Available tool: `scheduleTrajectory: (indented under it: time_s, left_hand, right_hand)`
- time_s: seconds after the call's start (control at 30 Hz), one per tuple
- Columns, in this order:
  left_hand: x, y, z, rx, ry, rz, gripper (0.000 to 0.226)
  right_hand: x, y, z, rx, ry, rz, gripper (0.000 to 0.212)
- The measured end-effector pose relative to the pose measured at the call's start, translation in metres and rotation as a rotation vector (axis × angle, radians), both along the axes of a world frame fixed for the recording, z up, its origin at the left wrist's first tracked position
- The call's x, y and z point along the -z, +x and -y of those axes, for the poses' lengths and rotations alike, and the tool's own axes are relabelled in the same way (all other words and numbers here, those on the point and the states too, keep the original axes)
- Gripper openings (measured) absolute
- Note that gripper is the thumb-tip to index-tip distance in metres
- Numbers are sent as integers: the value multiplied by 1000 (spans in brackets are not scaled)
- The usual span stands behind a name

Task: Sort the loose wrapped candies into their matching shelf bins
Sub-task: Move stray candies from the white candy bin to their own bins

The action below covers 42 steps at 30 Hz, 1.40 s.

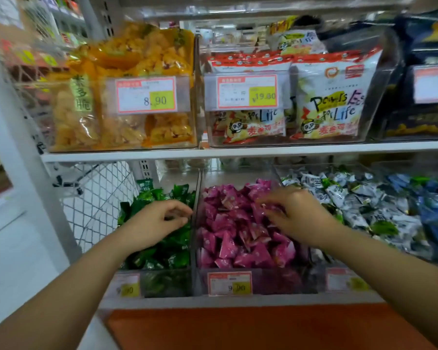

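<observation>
While I watch through the head camera, both hands are at the lower shelf's bins. At the shelf's left end, beside a white wire mesh basket (99, 198), the left hand (157, 218) hovers over the glossy green wrapped candies (159, 256) in their clear plastic bin (167, 281). Its fingers are bent toward the thumb, and I cannot tell whether it holds anything. The right hand (296, 213) curls down into the magenta wrapped candies (228, 246); it may be pinching one, but blur hides that.

A stray green candy (383, 227) lies among the white-and-grey wrapped candies (359, 198), right of the right hand, its long axis roughly along the shelf edge. I judge that hand nearer. Blue wrapped candies (433, 215) fill the right end. The white shelf board (238, 151) above carries yellow snack bags (127, 59).
</observation>
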<state>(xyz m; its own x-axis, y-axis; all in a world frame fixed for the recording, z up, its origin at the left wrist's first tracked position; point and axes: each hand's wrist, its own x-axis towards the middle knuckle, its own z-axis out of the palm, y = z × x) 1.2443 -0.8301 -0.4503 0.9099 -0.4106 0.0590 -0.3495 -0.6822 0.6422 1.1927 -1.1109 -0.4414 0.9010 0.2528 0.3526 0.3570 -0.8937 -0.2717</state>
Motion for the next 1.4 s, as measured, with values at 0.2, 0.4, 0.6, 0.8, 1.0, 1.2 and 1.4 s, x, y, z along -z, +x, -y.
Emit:
scheduleTrajectory:
  time_s: [0.2, 0.4, 0.6, 0.8, 1.0, 1.2, 1.4]
  left_hand:
    - [2, 6, -18, 175, 354, -80, 42]
    - [21, 29, -22, 255, 499, -94, 55]
    - [38, 56, -26, 192, 624, 73, 27]
    - [42, 79, -55, 129, 539, 192, 17]
    - [39, 92, -69, 66, 500, 281, 6]
    - [27, 74, -43, 156, 289, 200, 27]
    - [40, 57, -13, 262, 759, -30, 56]
  right_hand:
    - [7, 20, -85, -348, -25, -273, 43]
    - [19, 51, -97, -362, -8, -357, 42]
    - [26, 55, -91, -396, 28, -372, 43]
    - [27, 55, -91, -410, 50, -375, 47]
    - [26, 53, -92, -417, 72, -388, 49]
    - [25, 55, -93, -412, 47, -382, 48]
    - [25, 55, -92, -416, 26, -391, 49]
